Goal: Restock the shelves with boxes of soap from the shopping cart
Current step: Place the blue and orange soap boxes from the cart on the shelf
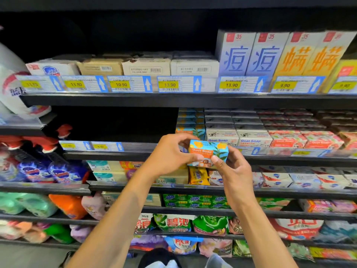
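Soap box (208, 151) pinched by fingers of both hands, left hand (170, 153), right hand (234, 171), before shelf (116, 154) gap beside matching stack (190, 122).

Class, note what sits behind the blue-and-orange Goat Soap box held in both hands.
A stack of matching boxes on the black shelf. The blue-and-orange Goat Soap box and left hand hide part of its front box.
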The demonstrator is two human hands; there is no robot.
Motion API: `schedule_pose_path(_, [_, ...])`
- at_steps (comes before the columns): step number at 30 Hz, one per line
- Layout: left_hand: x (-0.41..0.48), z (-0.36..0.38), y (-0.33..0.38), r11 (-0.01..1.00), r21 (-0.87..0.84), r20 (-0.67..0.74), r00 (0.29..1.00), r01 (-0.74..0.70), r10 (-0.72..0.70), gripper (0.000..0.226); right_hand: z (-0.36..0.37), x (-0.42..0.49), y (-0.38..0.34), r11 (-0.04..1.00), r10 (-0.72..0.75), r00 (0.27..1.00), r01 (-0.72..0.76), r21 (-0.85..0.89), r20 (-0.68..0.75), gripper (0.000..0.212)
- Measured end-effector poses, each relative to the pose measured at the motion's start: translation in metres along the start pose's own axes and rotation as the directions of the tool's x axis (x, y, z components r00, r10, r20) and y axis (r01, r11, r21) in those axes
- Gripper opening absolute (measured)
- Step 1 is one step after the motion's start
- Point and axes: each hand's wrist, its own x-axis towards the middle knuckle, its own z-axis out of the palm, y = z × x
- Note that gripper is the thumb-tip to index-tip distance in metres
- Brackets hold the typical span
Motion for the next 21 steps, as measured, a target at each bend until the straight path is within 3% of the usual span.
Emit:
schedule_pose_path(3, [0.011, -0.008, -0.003, 1.0, -0.029, -0.095, 0.995, -0.009, 0.007, 0.045, 0.003, 0.005, 0.001, 0.979, -0.1, 0.995, 0.099, -0.178, 0.001, 0.032])
schedule_pose_path(5, [0.019, -0.015, -0.006, 0.999, -0.036, -0.15, 0.989, -0.019, 0.013, 0.041, -0.004, 0.009, 0.01, 0.896, -0.204, 0.979, 0.196, -0.398, 0.023, 0.026])
schedule_pose_path(8, [0.03, -0.022, -0.009, 0.995, -0.102, -0.207, 0.978, 0.003, -0.024, 0.043, -0.022, 0.017, 0.033, 0.549, -0.353, 0.913, 0.38, -0.745, 0.206, 0.028])
schedule_pose_path(10, [0.036, -0.023, -0.012, 0.993, -0.113, -0.229, 0.972, 0.018, -0.043, 0.043, -0.027, 0.019, 0.044, 0.382, -0.357, 0.875, 0.455, -0.804, 0.326, 0.034])
schedule_pose_path(12, [0.041, -0.022, -0.017, 0.995, -0.097, -0.249, 0.967, 0.032, -0.056, 0.041, -0.028, 0.019, 0.051, 0.283, -0.353, 0.855, 0.484, -0.828, 0.379, 0.039])
schedule_pose_path(15, [0.044, -0.023, -0.025, 0.998, -0.037, -0.276, 0.96, 0.042, -0.051, 0.04, -0.029, 0.019, 0.057, 0.22, -0.344, 0.853, 0.48, -0.849, 0.393, 0.043])
schedule_pose_path(21, [0.044, -0.026, -0.031, 0.984, 0.176, -0.265, 0.964, 0.023, 0.025, 0.043, -0.03, 0.019, 0.059, 0.238, -0.338, 0.859, 0.473, -0.848, 0.385, 0.045])
